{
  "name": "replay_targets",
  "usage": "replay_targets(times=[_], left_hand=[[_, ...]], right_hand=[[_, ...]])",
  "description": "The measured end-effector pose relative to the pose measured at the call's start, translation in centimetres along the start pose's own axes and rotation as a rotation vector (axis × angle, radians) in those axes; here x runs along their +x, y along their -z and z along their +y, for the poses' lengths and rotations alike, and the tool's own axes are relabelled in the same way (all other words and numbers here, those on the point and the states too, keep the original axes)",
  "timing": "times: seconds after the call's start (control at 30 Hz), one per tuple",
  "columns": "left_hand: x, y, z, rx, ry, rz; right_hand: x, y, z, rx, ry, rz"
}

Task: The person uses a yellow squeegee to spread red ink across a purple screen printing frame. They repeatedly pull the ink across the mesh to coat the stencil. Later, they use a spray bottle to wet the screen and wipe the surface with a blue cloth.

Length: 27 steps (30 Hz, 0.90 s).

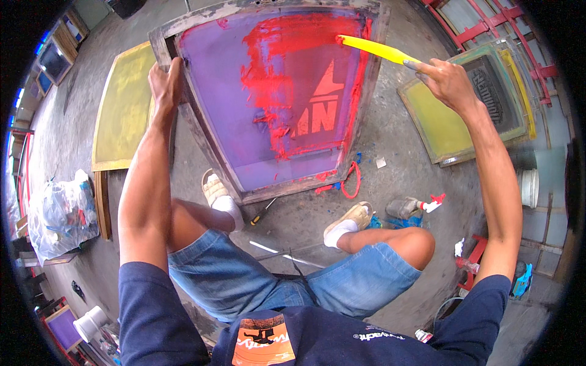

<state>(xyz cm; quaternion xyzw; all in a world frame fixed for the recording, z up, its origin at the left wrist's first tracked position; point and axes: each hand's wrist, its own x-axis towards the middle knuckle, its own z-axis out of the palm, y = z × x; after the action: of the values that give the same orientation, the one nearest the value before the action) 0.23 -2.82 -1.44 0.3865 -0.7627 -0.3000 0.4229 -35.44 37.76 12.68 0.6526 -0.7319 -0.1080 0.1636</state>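
Observation:
A wooden-framed printing screen (274, 191) leans in front of my knees, its purple mesh (213, 79) facing me. Thick red ink (274, 46) is smeared over the upper middle and down the right edge, and pale stencil shapes show lower right. My left hand (165, 85) is closed round the frame's left side bar; some fingers are hidden behind it. In my right hand (448, 82) is the dark end of a bright yellow spatula (375, 49). Its red-coated tip lies at the mesh's upper right; whether it touches I cannot tell.
Yellow-meshed screens (125, 110) stand at left, and more screens (436, 116) lean at right. A stuffed plastic bag (61, 213) sits far left. By my feet lie a screwdriver (262, 212), a red loop (351, 183) and a grey bottle (403, 208) with a white-and-red nozzle.

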Motion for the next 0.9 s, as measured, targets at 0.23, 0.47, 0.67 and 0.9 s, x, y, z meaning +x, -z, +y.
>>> replay_targets(times=[0.23,0.47,0.67,0.9], left_hand=[[0.3,-0.2,-0.6,0.042,0.017,0.003],[0.1,0.0,-0.2,0.013,0.022,0.013],[1.3,-0.3,-0.8,0.029,0.033,0.025],[0.4,-1.8,2.1,-0.018,0.043,-0.073]], right_hand=[[0.0,-0.8,0.5,0.014,0.020,0.029],[0.4,-1.3,0.0,0.017,0.031,0.051],[7.2,-0.9,-7.1,0.017,0.234,0.189],[4.1,0.3,-12.0,0.191,0.171,0.042]])
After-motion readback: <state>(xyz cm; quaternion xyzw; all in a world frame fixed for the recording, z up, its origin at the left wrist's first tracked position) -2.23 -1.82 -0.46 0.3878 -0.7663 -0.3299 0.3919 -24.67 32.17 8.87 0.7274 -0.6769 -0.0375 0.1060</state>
